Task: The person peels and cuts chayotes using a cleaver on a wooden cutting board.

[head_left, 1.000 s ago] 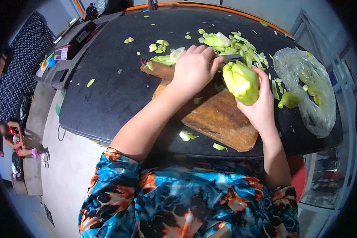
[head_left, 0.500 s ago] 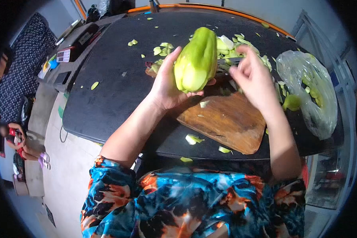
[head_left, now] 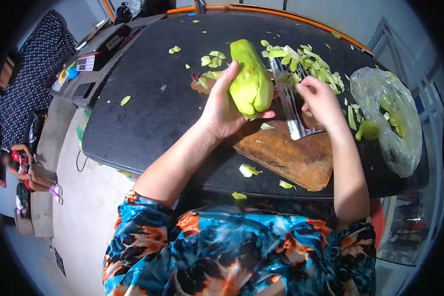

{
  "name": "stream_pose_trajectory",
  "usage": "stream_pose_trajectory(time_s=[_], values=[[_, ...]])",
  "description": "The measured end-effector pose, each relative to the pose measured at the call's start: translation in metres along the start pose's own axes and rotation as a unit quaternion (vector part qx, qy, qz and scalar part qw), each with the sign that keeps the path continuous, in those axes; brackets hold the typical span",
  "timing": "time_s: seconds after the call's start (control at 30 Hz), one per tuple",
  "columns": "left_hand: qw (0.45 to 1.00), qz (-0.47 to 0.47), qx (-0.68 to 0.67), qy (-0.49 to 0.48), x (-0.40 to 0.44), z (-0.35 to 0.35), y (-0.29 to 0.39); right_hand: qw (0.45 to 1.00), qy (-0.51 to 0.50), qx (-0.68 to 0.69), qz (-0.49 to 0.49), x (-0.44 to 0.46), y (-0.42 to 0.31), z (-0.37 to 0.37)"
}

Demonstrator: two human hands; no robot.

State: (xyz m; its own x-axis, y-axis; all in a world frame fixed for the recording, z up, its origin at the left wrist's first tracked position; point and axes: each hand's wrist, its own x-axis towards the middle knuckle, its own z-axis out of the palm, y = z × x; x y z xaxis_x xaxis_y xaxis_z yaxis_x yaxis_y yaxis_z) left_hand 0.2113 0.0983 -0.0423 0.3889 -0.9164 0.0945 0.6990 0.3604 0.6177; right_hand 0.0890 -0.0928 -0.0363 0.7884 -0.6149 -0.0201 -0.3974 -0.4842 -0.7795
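A pale green, largely peeled chayote (head_left: pixel 251 81) stands tilted in my left hand (head_left: pixel 225 106), thumb along its side and fingers beneath it. To its right, my right hand (head_left: pixel 321 101) is closed with curled fingers around what looks like a knife, whose broad shiny blade (head_left: pixel 290 106) points down toward the board. The handle is hidden by the hand. Below both hands lies a wooden cutting board (head_left: pixel 286 155) with a scrap of peel on it. Green peelings (head_left: pixel 318 66) are heaped just beyond the right hand.
A clear plastic bag (head_left: pixel 404 148) with green vegetables inside sits at the right of the black table (head_left: pixel 138 118). A green piece (head_left: pixel 367 130) lies by its mouth. Loose peelings are scattered about. At far left, a person (head_left: pixel 27 170) sits away from the table.
The chayote has turned in my left hand and sits slightly lower. My right hand has moved down, its fingers closing, and the shiny blade has swung to point toward the board.
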Motion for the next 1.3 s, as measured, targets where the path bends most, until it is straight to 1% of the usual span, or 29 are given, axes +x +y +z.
stream_pose_trajectory(time_s=[0.03, 0.07, 0.13, 0.17, 0.2, 0.23, 0.27, 0.33, 0.43, 0.53, 0.6, 0.67, 0.73, 0.77, 0.8, 0.83, 0.87, 0.9, 0.93, 0.97, 1.0, 1.03, 1.07, 1.1, 1.13, 1.17, 1.2, 1.27, 1.3], values=[[0.998, -0.029, -0.041, -0.039, 0.001, -0.006, 0.0, 0.997, 0.011, 0.079, -0.015, 0.001, 0.01, -0.007], [0.999, -0.024, -0.011, -0.039, 0.0, -0.004, -0.003, 0.987, 0.022, 0.158, -0.03, -0.001, 0.013, -0.012], [0.998, -0.013, 0.049, -0.042, -0.002, 0.0, -0.008, 0.974, 0.086, 0.182, -0.103, -0.007, 0.011, -0.022], [0.996, -0.029, 0.058, -0.064, 0.0, -0.003, -0.01, 0.941, 0.164, 0.196, -0.22, -0.004, 0.009, -0.023], [0.996, -0.028, 0.072, -0.055, 0.001, -0.003, -0.011, 0.889, 0.239, 0.206, -0.332, -0.002, 0.005, -0.022], [0.995, -0.028, 0.084, -0.045, 0.002, -0.002, -0.013, 0.879, 0.255, 0.198, -0.352, -0.006, 0.001, -0.029], [0.994, -0.028, 0.095, -0.035, 0.002, -0.003, -0.015, 0.872, 0.292, 0.185, -0.347, -0.009, -0.005, -0.033], [0.996, -0.031, 0.087, -0.014, 0.006, -0.013, -0.02, 0.933, 0.143, 0.216, -0.251, 0.0, 0.016, -0.047], [0.997, -0.035, 0.061, 0.028, 0.01, -0.017, -0.02, 0.959, 0.147, 0.185, -0.153, -0.006, 0.029, -0.044], [0.995, -0.041, 0.003, 0.09, 0.01, -0.006, -0.019, 0.948, 0.135, 0.206, -0.204, -0.008, 0.03, -0.028], [0.993, -0.05, -0.024, 0.101, 0.014, -0.014, -0.017, 0.951, 0.119, 0.163, -0.233, -0.01, 0.033, -0.025], [0.993, -0.037, -0.041, 0.105, 0.014, -0.016, -0.015, 0.952, 0.095, 0.115, -0.269, -0.011, 0.033, -0.024], [0.993, -0.03, -0.055, 0.1, 0.015, -0.024, -0.015, 0.934, 0.089, 0.147, -0.313, -0.023, 0.02, -0.016], [0.995, -0.033, -0.056, 0.08, 0.014, -0.028, -0.014, 0.931, 0.087, 0.041, -0.352, -0.024, 0.021, -0.019], [0.994, -0.014, -0.039, 0.1, 0.015, -0.023, -0.015, 0.937, 0.049, 0.011, -0.346, -0.036, 0.009, -0.018], [0.993, 0.004, -0.023, 0.12, 0.017, -0.013, -0.018, 0.915, 0.067, -0.018, -0.398, -0.043, 0.001, -0.012], [0.99, 0.021, -0.006, 0.141, 0.016, -0.009, -0.021, 0.892, 0.054, -0.064, -0.445, -0.046, -0.004, -0.007], [0.993, 0.018, 0.003, 0.119, 0.009, -0.008, -0.024, 0.885, 0.026, -0.108, -0.452, -0.05, -0.005, -0.002], [0.988, -0.067, -0.097, 0.098, 0.009, -0.005, -0.015, 0.863, 0.017, -0.117, -0.491, -0.054, -0.01, 0.003], [0.994, -0.061, -0.038, 0.086, 0.008, -0.004, -0.012, 0.854, 0.029, -0.128, -0.504, -0.058, -0.013, 0.009], [0.992, -0.057, -0.033, 0.111, 0.005, 0.001, -0.012, 0.844, 0.041, -0.138, -0.517, -0.062, -0.014, 0.014], [0.989, -0.053, -0.027, 0.136, 0.002, 0.009, -0.011, 0.858, 0.04, -0.112, -0.499, -0.065, -0.014, 0.017], [0.994, -0.042, -0.1, 0.028, 0.009, 0.001, -0.012, 0.911, 0.061, -0.037, -0.407, -0.062, -0.014, 0.017], [0.995, 0.039, -0.041, 0.087, 0.01, -0.003, -0.014, 0.947, 0.084, 0.037, -0.307, -0.057, -0.013, 0.012], [0.982, 0.122, 0.019, 0.142, 0.011, -0.004, -0.014, 0.953, 0.105, 0.111, -0.263, -0.046, -0.009, 0.006], [0.978, 0.107, -0.055, 0.169, 0.007, 0.013, -0.005, 0.95, 0.126, 0.185, -0.219, -0.034, -0.006, -0.001], [0.981, 0.122, -0.004, 0.149, 0.006, 0.019, -0.001, 0.949, 0.16, 0.178, -0.207, -0.03, -0.015, -0.009], [0.978, 0.145, 0.08, 0.123, 0.013, 0.038, 0.004, 0.967, 0.113, 0.161, -0.162, -0.021, -0.024, -0.023], [0.976, 0.145, 0.109, 0.119, 0.017, 0.049, 0.004, 0.956, 0.082, 0.216, -0.178, -0.014, -0.027, -0.021]])
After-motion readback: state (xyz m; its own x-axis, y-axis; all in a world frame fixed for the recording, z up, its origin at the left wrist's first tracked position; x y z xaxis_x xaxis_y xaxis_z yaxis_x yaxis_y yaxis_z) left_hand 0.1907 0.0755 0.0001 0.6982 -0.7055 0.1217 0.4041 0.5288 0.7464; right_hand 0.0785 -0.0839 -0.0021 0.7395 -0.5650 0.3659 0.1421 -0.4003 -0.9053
